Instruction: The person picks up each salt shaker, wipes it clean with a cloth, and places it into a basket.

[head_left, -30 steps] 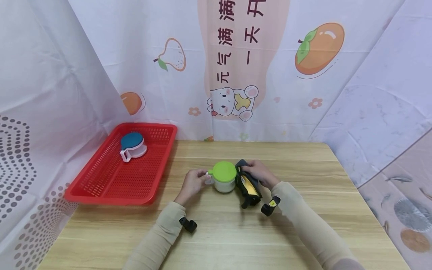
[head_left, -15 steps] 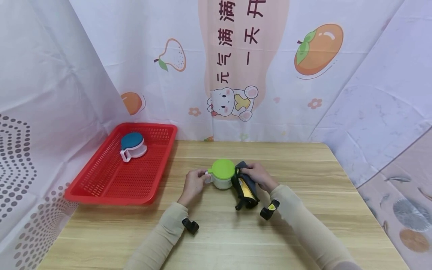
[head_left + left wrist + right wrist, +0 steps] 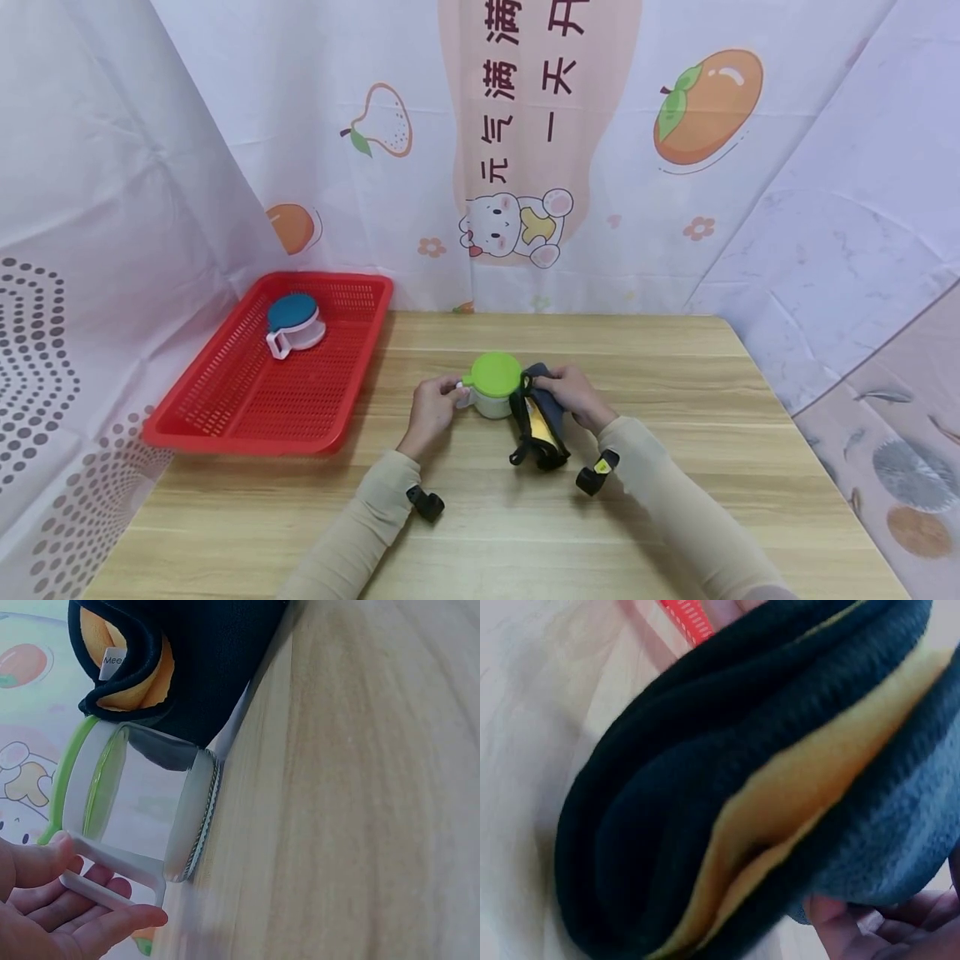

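A clear jar [image 3: 492,406] with a bright green lid [image 3: 496,374] and a white handle stands upright on the table. My left hand [image 3: 431,408] grips the handle; in the left wrist view its thumb and fingers [image 3: 112,924] are around the white handle [image 3: 124,860]. My right hand [image 3: 576,395] holds a folded cloth [image 3: 551,410], dark grey outside and yellow inside with black edging. The cloth [image 3: 202,660] lies against the jar's side. In the right wrist view the folded cloth [image 3: 810,780] covers most of the frame and hides the jar.
A red perforated basket [image 3: 288,446] stands at the table's left. Inside it, towards the back, sits a similar jar with a blue lid [image 3: 292,312] and a white handle. A printed curtain [image 3: 420,200] hangs behind the wooden table [image 3: 675,375].
The jar has shifted slightly away and to the left, still in my left hand's grip. My right hand has brought the cloth a little leftward along the jar's near right side.
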A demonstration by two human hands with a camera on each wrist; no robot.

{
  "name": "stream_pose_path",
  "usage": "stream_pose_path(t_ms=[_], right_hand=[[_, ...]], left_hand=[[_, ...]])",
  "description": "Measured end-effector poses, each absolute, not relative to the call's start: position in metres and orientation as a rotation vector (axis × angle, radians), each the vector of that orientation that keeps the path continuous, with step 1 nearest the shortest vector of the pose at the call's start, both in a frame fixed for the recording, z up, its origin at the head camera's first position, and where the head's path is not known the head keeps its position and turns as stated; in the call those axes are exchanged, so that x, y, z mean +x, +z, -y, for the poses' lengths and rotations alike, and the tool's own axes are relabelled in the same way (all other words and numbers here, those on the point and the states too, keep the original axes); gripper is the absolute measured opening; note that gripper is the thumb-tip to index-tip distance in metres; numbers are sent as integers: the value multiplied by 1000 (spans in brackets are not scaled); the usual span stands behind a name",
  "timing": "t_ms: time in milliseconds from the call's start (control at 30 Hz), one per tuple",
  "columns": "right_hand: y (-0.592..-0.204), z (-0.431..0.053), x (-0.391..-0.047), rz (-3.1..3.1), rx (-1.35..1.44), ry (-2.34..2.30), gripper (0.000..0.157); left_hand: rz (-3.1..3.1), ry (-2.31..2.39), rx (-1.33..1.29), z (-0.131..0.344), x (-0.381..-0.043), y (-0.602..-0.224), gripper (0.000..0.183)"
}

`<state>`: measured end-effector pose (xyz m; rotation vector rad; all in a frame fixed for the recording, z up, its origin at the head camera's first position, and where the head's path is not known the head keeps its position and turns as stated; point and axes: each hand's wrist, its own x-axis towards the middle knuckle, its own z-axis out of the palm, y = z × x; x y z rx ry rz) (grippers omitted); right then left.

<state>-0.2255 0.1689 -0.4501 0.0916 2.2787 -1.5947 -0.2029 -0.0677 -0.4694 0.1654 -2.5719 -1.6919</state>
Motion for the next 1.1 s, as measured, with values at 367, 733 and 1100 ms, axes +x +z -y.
stream_pose_path(t_ms=[367, 733, 1100], right_hand=[[-452, -166, -217, -2189, 138, -1662, 28], [-457, -160, -208, -2085, 269, -1807, 29], [-460, -152, -197, -2059, 366, -1903, 20]], left_hand=[[2597, -1663, 188, 66, -201, -469, 18], [2615, -1735, 136, 70, -205, -469, 20], [2677, -1740, 20, 74, -206, -468, 10]])
